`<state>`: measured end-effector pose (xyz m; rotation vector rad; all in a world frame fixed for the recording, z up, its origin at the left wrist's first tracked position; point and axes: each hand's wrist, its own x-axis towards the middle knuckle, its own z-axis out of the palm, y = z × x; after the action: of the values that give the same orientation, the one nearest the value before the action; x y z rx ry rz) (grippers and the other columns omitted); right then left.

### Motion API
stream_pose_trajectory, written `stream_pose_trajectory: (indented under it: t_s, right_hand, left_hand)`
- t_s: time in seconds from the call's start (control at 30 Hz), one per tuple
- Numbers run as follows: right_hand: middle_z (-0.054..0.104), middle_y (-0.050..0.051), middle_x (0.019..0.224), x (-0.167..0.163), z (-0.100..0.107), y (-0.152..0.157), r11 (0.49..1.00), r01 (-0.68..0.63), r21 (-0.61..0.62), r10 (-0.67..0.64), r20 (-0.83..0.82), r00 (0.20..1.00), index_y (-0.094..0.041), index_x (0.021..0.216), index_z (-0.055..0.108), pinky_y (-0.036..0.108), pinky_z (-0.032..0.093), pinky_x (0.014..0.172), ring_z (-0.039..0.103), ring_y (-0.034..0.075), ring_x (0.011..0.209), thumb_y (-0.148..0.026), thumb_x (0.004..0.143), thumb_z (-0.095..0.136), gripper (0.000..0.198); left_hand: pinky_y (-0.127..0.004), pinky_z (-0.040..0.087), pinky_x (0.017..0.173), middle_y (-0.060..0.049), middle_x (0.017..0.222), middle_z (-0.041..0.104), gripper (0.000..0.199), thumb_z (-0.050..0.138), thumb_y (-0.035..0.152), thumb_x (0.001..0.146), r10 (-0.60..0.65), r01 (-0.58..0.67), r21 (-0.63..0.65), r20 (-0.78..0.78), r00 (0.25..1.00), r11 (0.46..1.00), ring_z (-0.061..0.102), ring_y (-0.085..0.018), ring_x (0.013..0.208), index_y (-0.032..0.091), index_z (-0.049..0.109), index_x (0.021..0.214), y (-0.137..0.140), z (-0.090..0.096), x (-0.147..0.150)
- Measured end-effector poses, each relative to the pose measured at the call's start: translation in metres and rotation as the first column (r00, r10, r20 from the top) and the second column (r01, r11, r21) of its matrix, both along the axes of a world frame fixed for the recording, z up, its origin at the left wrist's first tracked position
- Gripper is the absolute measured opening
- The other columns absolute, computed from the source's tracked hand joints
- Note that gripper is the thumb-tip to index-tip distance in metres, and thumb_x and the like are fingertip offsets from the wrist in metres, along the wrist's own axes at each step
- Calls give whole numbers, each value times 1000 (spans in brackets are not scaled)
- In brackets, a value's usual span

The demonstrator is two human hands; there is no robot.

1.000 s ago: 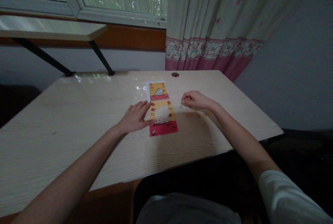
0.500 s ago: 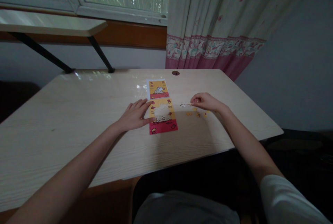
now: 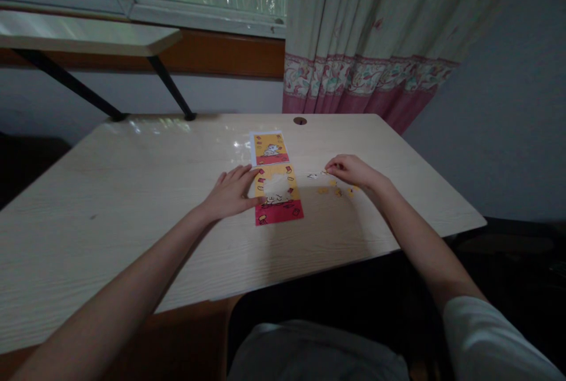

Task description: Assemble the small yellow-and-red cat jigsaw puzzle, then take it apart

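Head cam, desk by window: the R hand (image 3: 351,170), thumb & fingertips drawn together, is at a tiny white-and-orange puzzle piece (image 3: 324,172) mostly hidden by the fingers; can't tell if it's pinched or only touched. L hand (image 3: 230,193), fingers spread, grasps nothing; its thumb & fingertips rest on the L edge of a part-filled yellow-and-red cardboard puzzle (image 3: 279,213), covering bits of its border. The puzzle lies flat, mid-desk, btwn the hands, w/ a pale unfilled patch at center; fine lines there too blurred to read. Just beyond: a white-edged yellow-and-red picture card (image 3: 270,151). A loose white piece (image 3: 312,176) lies btwn puzzle & R hand; small yellow pieces (image 3: 323,190) lie nearer the wearer, some partly under the R wrist. Around: pale wood-grain desk (image 3: 177,239), white raised shelf (image 3: 84,33) cut off at L, black metal legs (image 3: 170,86), floral white-and-pink curtain (image 3: 367,27). R sleeve (image 3: 490,334) runs out of frame; dark area below the desk illegible.
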<state>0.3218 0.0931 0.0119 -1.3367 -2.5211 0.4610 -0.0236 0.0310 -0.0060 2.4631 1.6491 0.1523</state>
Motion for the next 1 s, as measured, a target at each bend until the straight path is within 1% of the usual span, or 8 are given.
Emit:
stream_pose_trajectory:
  t_s: [0.17,0.27,0.43,0.57,0.67,0.8,0.93,1.0]
  right_hand:
    - [63,5,76,-2,1,0,1000,22,8,-23,23,999,-17,83,69,24,38,61,53,13,66,-28,78,59,16]
    - [62,5,75,-2,-1,1,1000,25,-8,-25,20,999,-16,81,67,24,37,61,52,12,65,-26,76,59,14]
    - [59,4,74,0,-4,3,994,29,-105,-35,-52,998,-14,80,63,22,36,59,49,11,63,-27,73,58,16]
    - [54,1,66,-1,-3,1,988,35,-153,-54,-118,992,-14,78,61,22,32,55,43,9,58,-30,73,58,17]
    - [51,-1,63,-2,-2,-1,977,24,-211,-66,-192,979,-14,76,59,22,32,54,42,9,57,-33,72,59,20]
    - [51,-1,62,-9,-1,-4,962,8,-275,-108,-352,930,-13,77,59,22,33,54,43,8,56,-38,70,62,26]
    - [56,0,64,-24,6,-12,947,-11,-320,-166,-522,837,-13,77,59,23,38,56,48,9,57,-43,66,67,33]
    - [59,2,67,-32,9,-16,943,-23,-331,-182,-573,799,-13,77,59,24,40,58,52,10,60,-44,64,68,34]
  left_hand:
    - [-55,24,102,-16,144,29,84,39,72,73,-3,3,-4,4,1000,1000,27,-34,131,19,30,138,0,0,-1]
    - [-56,23,102,-14,145,29,84,38,73,72,-3,3,-7,17,1000,1000,27,-35,131,22,30,138,0,-1,-1]
    - [-56,23,102,-12,145,30,82,40,72,72,-1,1,3,31,1000,1000,27,-36,130,25,29,138,1,-3,-2]
    - [-55,23,102,-13,145,29,83,39,72,72,-2,2,-2,23,1000,1000,26,-35,131,23,30,138,1,-3,-2]
    - [-54,23,103,-15,145,29,85,39,73,72,-2,2,-8,10,1000,1000,26,-34,132,21,31,138,1,-3,-2]
    - [-54,22,103,-15,145,27,86,38,74,72,9,-9,-16,1,1000,1000,25,-34,132,20,30,139,0,-2,-1]
    - [-55,23,103,-15,146,27,85,38,74,72,4,-4,-16,2,1000,1000,25,-34,132,21,29,138,0,-1,-1]
    - [-54,23,103,-15,146,27,85,38,74,72,3,-3,-19,4,1000,1000,25,-34,132,21,29,138,-1,0,-1]
